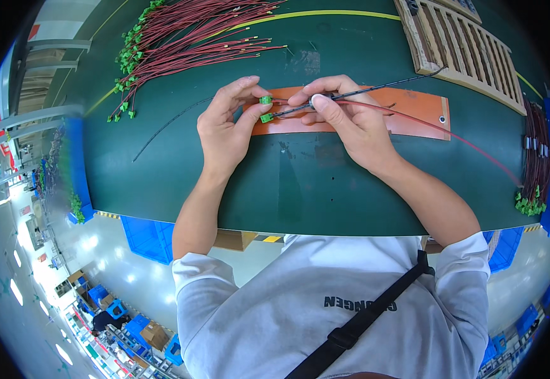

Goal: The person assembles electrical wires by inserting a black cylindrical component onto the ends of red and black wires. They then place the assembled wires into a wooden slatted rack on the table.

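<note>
My left hand (227, 120) pinches a green plug connector (265, 100) between thumb and fingers, with a second green connector (267, 118) just below it at the thumb tip. A red wire (427, 124) and a black wire (376, 86) with pale marks run from these connectors through my right hand (344, 114). Its thumb and fingers are closed on both wires; a small dark piece at the thumb tip is too covered to name. Beneath my hands lies an orange strip-shaped board (430, 106). Another black wire (169, 124) lies on the green table, left of my left hand.
Red wires (193, 31) with green connectors are heaped at the far left. A slatted wooden rack (471, 55) stands far right. Bundled dark red wires (536, 142) lie at the right edge. Blue bins (148, 239) sit below the table's near edge (325, 234).
</note>
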Motion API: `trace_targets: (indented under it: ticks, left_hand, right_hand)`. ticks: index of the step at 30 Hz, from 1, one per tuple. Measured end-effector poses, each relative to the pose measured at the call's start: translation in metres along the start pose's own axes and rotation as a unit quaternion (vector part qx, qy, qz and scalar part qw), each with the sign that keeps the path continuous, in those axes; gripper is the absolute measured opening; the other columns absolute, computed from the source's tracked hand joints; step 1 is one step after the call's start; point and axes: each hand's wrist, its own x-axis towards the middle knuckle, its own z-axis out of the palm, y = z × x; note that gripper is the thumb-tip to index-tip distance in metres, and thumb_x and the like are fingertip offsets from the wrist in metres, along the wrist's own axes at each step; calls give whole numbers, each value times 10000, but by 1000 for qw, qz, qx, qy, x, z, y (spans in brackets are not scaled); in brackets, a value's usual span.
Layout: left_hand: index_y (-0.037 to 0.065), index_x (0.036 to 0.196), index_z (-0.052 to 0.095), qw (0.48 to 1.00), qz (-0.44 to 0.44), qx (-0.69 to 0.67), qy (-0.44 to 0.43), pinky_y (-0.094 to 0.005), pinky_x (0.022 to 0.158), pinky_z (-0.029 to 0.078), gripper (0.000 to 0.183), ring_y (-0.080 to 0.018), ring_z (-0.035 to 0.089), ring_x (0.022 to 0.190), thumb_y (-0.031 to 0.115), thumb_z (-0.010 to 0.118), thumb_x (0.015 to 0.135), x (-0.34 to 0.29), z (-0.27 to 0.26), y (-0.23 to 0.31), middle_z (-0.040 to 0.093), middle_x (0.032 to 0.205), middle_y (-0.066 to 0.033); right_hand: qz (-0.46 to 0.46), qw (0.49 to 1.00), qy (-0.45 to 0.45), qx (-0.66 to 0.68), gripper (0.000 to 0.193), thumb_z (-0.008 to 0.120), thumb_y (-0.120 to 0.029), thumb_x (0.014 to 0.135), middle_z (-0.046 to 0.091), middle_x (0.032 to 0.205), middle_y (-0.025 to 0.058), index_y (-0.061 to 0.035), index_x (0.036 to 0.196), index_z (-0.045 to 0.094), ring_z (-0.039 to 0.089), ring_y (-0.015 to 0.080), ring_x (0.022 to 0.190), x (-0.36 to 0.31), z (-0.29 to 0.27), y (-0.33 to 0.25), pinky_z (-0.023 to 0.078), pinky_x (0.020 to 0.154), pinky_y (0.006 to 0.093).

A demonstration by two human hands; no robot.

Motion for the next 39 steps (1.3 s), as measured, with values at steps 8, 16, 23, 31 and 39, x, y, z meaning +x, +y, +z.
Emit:
trace_targets:
  ticks: [8,16,23,31,39]
  left_hand:
    - [-11,1101,707,986,18,160,-31,-326,907,559,251,-219,688,1044,-92,709,864,6,-5,4,717,1112,-124]
    - [1,977,727,959,123,223,-121,-337,873,528,233,-217,634,1034,-3,814,761,1,-27,8,673,1017,-66]
    - [-7,993,718,988,65,119,-75,-335,860,541,180,-239,684,913,-54,758,823,-1,-16,8,717,964,-114]
    - [-16,983,707,971,134,179,-89,-362,863,542,174,-267,678,908,-53,744,817,3,-16,8,710,944,-116]
    - [-12,960,711,949,166,250,-95,-373,846,539,168,-280,660,923,-50,746,800,3,-13,17,683,964,-120]
  right_hand:
    - [23,999,11,-29,232,529,-223,1086,682,1136,91,-27,1206,564,668,131,1014,1,1,1,564,879,289]
    - [39,999,15,-2,230,523,-225,1089,682,1129,90,-25,1199,558,686,136,1017,1,1,-2,576,901,282]
    - [38,999,14,0,223,513,-212,1093,683,1127,90,-17,1192,553,686,135,1004,0,2,-4,564,850,268]
    - [9,1000,-16,0,198,516,-189,1090,681,1133,84,-19,1183,557,678,117,933,0,-1,-1,525,782,244]
    - [0,1000,-28,-1,200,517,-181,1089,680,1131,81,-13,1186,567,672,107,929,0,-2,-1,530,800,241]
